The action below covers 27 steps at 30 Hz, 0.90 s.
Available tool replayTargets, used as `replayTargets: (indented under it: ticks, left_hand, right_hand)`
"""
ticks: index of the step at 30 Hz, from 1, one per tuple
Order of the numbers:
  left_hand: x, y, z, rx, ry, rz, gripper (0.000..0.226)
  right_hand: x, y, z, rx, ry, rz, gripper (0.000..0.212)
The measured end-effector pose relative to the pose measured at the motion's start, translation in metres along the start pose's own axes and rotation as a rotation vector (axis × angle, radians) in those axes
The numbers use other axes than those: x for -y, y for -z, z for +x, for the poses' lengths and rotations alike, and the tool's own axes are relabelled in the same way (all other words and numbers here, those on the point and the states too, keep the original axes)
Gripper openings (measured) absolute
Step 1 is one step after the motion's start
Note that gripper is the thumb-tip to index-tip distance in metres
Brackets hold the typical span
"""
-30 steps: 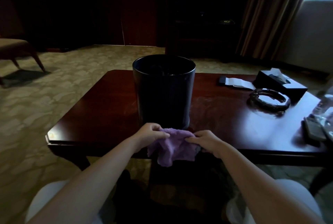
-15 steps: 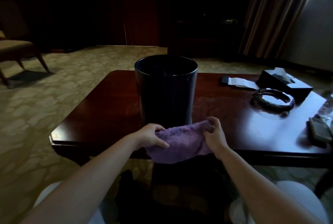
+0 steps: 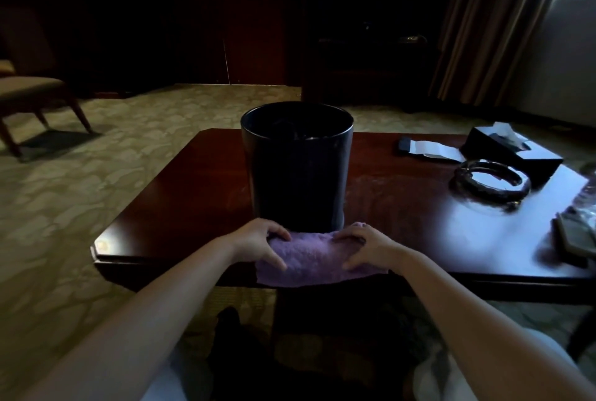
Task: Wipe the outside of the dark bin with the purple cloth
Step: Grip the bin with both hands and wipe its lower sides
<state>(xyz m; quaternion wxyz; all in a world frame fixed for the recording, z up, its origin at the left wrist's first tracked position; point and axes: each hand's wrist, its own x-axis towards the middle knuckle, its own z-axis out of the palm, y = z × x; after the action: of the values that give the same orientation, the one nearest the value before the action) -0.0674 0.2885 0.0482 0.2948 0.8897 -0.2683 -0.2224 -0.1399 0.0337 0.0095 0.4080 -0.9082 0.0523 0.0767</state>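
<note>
The dark bin [image 3: 296, 171] stands upright on the dark red table [image 3: 180, 207], near its front edge. Just in front of the bin's base lies the purple cloth [image 3: 317, 258], spread flat across the table edge and hanging slightly over it. My left hand [image 3: 263, 244] grips the cloth's left end with curled fingers and thumb. My right hand [image 3: 362, 247] grips its right end the same way. Neither hand touches the bin.
On the table's right side sit a glass ashtray [image 3: 491, 183], a black tissue box [image 3: 512, 150], a white paper slip [image 3: 429, 149] and a remote [image 3: 575, 237] by the right edge. A chair [image 3: 35, 97] stands on the carpet at far left.
The cloth went from bunched between my hands to stretched out flat along the table edge; my hands moved apart to its two ends.
</note>
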Motion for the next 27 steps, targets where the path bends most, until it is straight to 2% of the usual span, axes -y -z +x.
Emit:
replayTargets:
  ticks: [2, 4, 6, 7, 9, 11, 15, 17, 19, 21, 23, 25, 27]
  left_hand:
    - [-0.001, 0.001, -0.001, 0.039, 0.014, 0.067, 0.058]
    - [-0.002, 0.004, -0.003, 0.078, 0.022, 0.136, 0.056]
    - [-0.001, 0.006, -0.003, 0.103, 0.020, 0.174, 0.043]
    - [0.000, 0.006, -0.002, 0.092, 0.018, 0.176, 0.032]
    - [0.002, 0.007, -0.002, 0.035, 0.021, 0.138, 0.013]
    - [0.004, 0.007, -0.002, -0.057, 0.017, 0.081, 0.011]
    - [0.006, 0.012, -0.003, -0.249, -0.102, 0.119, 0.013]
    - [0.006, 0.014, -0.003, -0.285, -0.126, 0.054, 0.009]
    - [0.006, 0.017, -0.003, -0.308, -0.125, 0.003, 0.005]
    - [0.007, 0.021, -0.002, -0.336, -0.133, 0.002, 0.007]
    - [0.002, 0.027, -0.002, -0.443, -0.193, -0.002, 0.017]
    - [-0.011, 0.035, -0.005, -0.642, -0.324, -0.038, 0.028]
    - [-0.028, 0.045, -0.006, -0.870, -0.507, -0.036, 0.032]
  right_hand:
    - [-0.002, 0.000, -0.001, 0.016, 0.009, 0.010, 0.059]
    - [-0.003, 0.000, -0.004, -0.045, 0.001, 0.086, 0.043]
    - [-0.005, -0.001, -0.007, -0.097, -0.006, 0.148, 0.027]
    - [-0.005, -0.002, -0.007, -0.121, -0.001, 0.136, 0.025]
    - [-0.008, -0.002, -0.004, -0.173, -0.034, 0.105, 0.010]
    - [-0.008, 0.000, -0.002, -0.242, -0.115, 0.214, 0.019]
    - [0.001, 0.003, -0.006, -0.365, -0.132, 0.542, 0.021]
    - [0.005, 0.001, -0.012, -0.366, -0.116, 0.545, 0.029]
    - [0.005, 0.000, -0.014, -0.431, -0.070, 0.416, 0.026]
    - [0.009, -0.001, -0.016, -0.554, -0.056, 0.270, 0.014]
    - [0.017, 0.000, -0.017, -0.756, -0.037, 0.180, 0.018]
    - [0.034, 0.005, -0.017, -0.995, 0.105, 0.113, 0.011]
    - [0.053, 0.012, -0.012, -1.163, 0.253, 0.074, 0.016]
